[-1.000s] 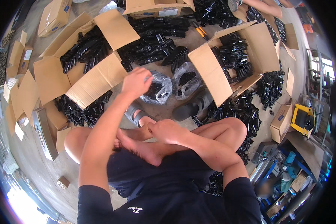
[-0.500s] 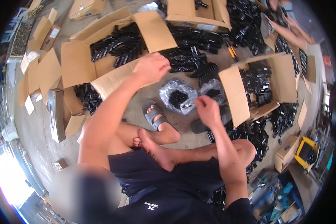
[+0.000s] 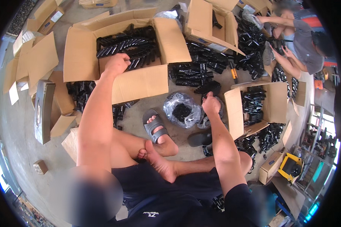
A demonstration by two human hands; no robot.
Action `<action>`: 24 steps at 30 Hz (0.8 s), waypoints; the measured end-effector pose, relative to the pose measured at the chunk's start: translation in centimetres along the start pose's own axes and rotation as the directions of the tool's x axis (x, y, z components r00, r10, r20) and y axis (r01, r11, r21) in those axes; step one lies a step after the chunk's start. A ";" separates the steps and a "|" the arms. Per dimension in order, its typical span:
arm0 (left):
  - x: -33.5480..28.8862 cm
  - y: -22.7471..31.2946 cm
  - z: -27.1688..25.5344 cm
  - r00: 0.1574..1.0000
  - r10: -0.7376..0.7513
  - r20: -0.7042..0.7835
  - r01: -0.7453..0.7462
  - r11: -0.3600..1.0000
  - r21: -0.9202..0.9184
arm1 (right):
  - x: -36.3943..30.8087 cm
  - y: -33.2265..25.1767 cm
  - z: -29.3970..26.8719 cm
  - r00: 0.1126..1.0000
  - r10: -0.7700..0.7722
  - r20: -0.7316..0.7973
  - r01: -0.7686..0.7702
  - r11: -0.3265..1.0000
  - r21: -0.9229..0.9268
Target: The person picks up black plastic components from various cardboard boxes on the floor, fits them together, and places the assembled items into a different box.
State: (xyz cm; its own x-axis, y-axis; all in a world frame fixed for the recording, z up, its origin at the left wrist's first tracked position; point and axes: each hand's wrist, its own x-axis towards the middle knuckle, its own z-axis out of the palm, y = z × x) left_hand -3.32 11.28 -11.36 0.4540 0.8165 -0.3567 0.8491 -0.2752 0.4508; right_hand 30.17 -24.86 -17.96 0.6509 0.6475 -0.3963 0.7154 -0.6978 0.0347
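My left hand (image 3: pixel 117 64) reaches over the near flap of a large open cardboard box (image 3: pixel 142 84). Its fingers are curled together at the edge of the stacked black parts (image 3: pixel 134 47) inside; what they pinch, if anything, is hidden. On the right, my right hand (image 3: pixel 212 106) is closed, its fingertips just below a black ridged piece (image 3: pixel 207 87). Whether they grip something small cannot be made out. Beside it on the floor stands a clear plastic bag (image 3: pixel 193 113), opened and rolled down around small black pieces (image 3: pixel 181 111).
At right stands another open box (image 3: pixel 233 113) of black parts. Behind the bag lie heaps of black parts (image 3: pixel 195 72) and an orange-and-black tool (image 3: pixel 233 72). A grey sandal (image 3: pixel 155 126) is on my foot. A co-worker (image 3: pixel 307 49) sits at far right.
My left hand has gone from above the near flap to the parts inside the large box. My right hand has moved away from the bag's edge towards the ridged piece. The view has shifted.
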 end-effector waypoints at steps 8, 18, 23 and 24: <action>0.5 -2.0 0.2 0.973 0.045 -0.225 -0.054 0.998 -0.034 | -0.9 -2.5 0.1 0.998 0.027 -0.055 -0.030 0.998 -0.056; -1.9 5.4 -4.3 0.982 -0.189 -0.022 0.061 0.425 -0.903 | -1.2 -0.6 2.6 0.989 0.023 -0.149 -0.021 1.000 0.017; -4.9 11.4 -6.2 0.988 -0.065 -0.137 -0.068 0.620 -0.782 | -2.5 -1.1 3.8 0.990 0.034 -0.134 -0.017 0.992 0.123; -6.0 12.5 -6.9 0.983 -0.035 -0.178 -0.102 0.704 -0.703 | -2.8 -1.6 3.4 0.984 0.068 -0.166 -0.035 0.980 0.196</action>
State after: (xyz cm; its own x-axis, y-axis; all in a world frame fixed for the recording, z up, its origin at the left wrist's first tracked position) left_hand 2.71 6.42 2.04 0.3684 0.9029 -0.2214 0.3614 0.0803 0.9290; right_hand 26.34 -26.57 -20.06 0.7313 0.6402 -0.2353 0.6284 -0.7665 -0.1324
